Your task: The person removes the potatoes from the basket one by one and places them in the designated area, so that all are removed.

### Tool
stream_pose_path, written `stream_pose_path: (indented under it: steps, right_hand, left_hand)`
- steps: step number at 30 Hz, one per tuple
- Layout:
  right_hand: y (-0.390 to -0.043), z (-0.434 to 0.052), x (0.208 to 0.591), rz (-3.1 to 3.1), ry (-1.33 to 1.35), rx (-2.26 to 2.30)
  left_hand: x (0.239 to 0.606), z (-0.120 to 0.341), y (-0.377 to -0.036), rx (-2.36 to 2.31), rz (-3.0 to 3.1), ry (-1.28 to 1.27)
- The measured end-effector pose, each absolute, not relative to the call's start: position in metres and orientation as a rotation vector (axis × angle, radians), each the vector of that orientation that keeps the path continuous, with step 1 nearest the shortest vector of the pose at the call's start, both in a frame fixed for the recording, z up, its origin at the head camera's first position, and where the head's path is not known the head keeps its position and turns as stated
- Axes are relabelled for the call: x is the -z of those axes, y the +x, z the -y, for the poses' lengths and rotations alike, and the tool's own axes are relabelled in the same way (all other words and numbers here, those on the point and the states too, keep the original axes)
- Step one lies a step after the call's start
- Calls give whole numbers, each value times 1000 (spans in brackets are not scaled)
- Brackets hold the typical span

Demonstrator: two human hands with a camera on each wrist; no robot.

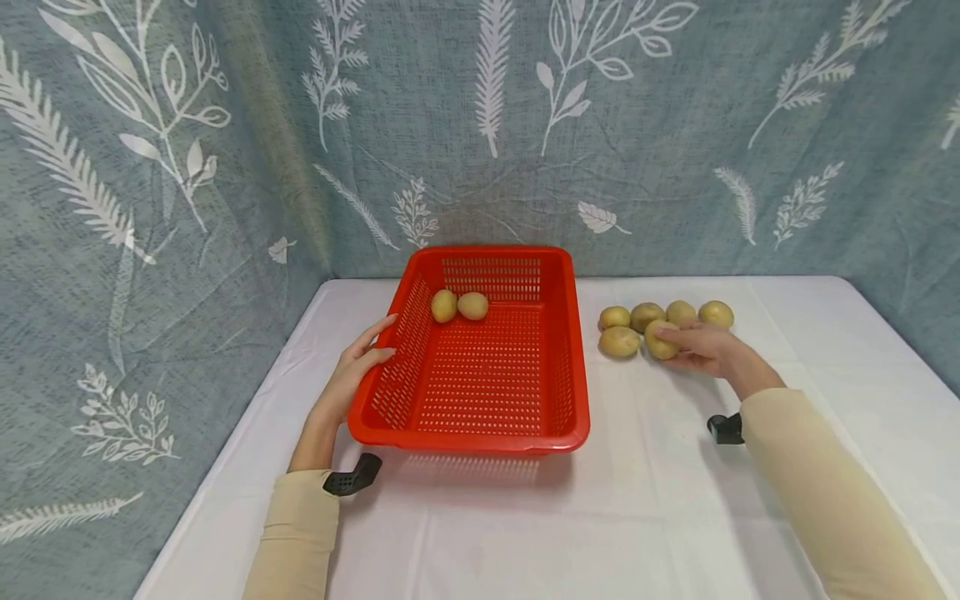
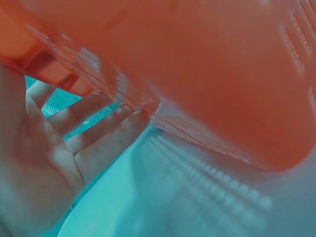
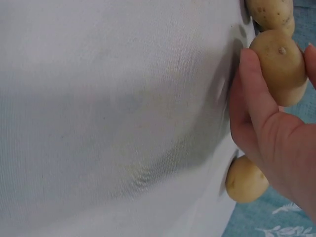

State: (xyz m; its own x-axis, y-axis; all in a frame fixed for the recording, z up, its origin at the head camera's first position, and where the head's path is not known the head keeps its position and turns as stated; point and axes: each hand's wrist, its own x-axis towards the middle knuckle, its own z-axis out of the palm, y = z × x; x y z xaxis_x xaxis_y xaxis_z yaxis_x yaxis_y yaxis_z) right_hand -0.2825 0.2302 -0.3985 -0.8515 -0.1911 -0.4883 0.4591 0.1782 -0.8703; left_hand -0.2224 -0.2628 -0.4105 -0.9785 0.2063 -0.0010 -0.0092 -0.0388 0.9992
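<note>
Red plastic fills the left half of my view: the perforated basket (image 1: 480, 367) sits on the white tablecloth (image 1: 645, 500), its near end raised a little off the cloth so that a shadow shows beneath it. My left hand (image 1: 352, 375) is against the basket's left wall, fingers straight and spread along the outside just under the rim; in the left wrist view my fingers (image 2: 94, 128) lie flat beneath the orange-red lattice, curled round nothing. My forearm in its beige sleeve (image 1: 296, 533) runs back toward me along the table's left edge, with a black strap at the wrist.

Inside the basket, up at the far end, two potatoes (image 1: 459, 306) lie touching each other; the floor nearer me is bare mesh.

To the right of the basket, on the cloth, a cluster of potatoes (image 1: 637, 321) lies close together in two rough rows. My right hand (image 1: 701, 348) reaches in from the right with the forearm angled across the cloth, and my thumb and fingers are curled round one potato (image 1: 662, 340) at the near side of the cluster. The right wrist view shows this gripped potato (image 3: 279, 64) held between thumb and fingertips, with another just beyond it and one more beneath my palm.
</note>
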Motion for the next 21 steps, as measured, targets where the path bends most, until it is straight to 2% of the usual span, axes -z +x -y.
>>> stream_pose_path:
  steps: [8, 21]
  right_hand:
    - [-281, -222, 398, -2022, 350, 1679]
    - [-282, -219, 399, -2177, 335, 1544]
  left_hand:
    - [410, 263, -222, -2155, -2057, 210]
    - [411, 263, -222, -2140, -2082, 203]
